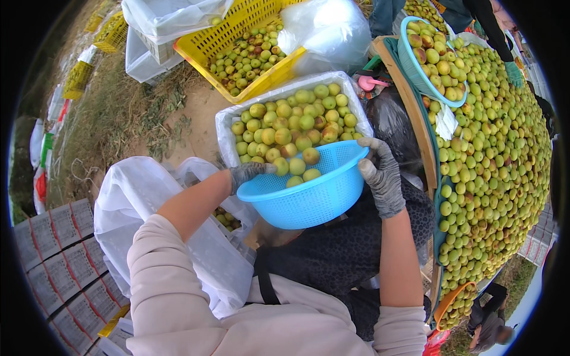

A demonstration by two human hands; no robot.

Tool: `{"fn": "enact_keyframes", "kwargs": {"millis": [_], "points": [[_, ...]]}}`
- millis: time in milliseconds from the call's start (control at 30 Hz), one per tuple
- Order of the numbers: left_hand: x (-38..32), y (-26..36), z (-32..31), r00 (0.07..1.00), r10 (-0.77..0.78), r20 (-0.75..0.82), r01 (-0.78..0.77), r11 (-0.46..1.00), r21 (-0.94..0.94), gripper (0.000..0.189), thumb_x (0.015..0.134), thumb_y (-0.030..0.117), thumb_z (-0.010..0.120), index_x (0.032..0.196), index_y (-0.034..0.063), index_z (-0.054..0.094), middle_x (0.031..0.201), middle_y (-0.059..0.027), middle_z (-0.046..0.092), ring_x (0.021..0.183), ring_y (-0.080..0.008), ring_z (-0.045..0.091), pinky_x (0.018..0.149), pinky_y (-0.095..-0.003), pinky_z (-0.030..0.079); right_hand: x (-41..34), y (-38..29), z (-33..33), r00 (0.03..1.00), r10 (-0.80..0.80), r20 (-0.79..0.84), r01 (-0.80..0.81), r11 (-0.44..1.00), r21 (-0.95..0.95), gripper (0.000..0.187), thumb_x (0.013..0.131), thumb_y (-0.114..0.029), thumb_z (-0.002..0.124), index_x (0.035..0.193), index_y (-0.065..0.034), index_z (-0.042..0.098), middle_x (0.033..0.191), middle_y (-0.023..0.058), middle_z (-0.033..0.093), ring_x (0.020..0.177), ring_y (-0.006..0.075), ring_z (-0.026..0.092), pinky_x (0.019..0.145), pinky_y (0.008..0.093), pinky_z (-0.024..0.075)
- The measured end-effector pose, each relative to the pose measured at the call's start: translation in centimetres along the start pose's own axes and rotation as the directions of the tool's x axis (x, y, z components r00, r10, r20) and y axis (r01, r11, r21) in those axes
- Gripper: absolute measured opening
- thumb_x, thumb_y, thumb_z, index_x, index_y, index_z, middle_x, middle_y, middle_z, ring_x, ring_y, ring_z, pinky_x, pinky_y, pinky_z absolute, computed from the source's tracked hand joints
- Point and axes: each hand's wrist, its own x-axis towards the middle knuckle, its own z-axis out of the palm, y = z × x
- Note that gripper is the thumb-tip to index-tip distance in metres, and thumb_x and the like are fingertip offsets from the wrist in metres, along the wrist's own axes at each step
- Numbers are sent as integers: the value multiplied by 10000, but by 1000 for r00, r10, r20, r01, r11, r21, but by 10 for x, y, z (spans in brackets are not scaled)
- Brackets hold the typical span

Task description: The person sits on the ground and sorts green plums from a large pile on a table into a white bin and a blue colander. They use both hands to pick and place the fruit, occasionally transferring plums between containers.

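Observation:
My left hand (250,172), in a grey knit glove, is at the left rim of a blue plastic colander (307,202), its fingers partly hidden by the rim and fruit. My right hand (380,171), gloved alike, grips the colander's right rim. The colander tilts away from me over a crate lined with white plastic (227,135). Several round green fruits (297,166), some with reddish-brown patches, lie at its far lip and inside it. More such fruits (285,122) fill the lined crate.
A wood-edged table (416,111) at right bears a large heap of fruit (494,178), a second blue basket (403,58) and an orange basket (441,307). A yellow crate (267,82) stands beyond; a white-lined crate (133,196) is at left. Co-workers' arms reach in at upper right.

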Motion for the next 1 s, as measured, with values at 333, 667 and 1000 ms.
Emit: {"fn": "enact_keyframes", "kwargs": {"millis": [333,667,1000], "points": [[41,-4,25,992,124,27,-124,992,-25,676,826,343,707,1359,24,438,1314,-183,526,1191,-290,536,1028,-381,437,23,-16,-22,998,-44,50,52,986,-156,545,716,-436,768,1077,-76,577,975,36,559,922,144,520,843,296,441],[63,-15,38,929,343,139,-345,939,-12,567,823,245,711,1313,49,503,1241,-113,582,1140,-224,567,982,-339,466,31,-46,-21,994,-56,93,76,971,-227,462,715,-312,785,1027,-55,562,896,25,530,841,122,503,762,274,453],[71,-18,55,964,227,141,-222,974,-47,592,780,123,695,1322,14,483,1267,-157,563,1159,-320,543,1016,-424,441,7,-61,-46,999,-9,47,25,937,-348,609,673,-552,774,1090,-144,598,947,-7,501,872,140,482,817,297,421]]}}
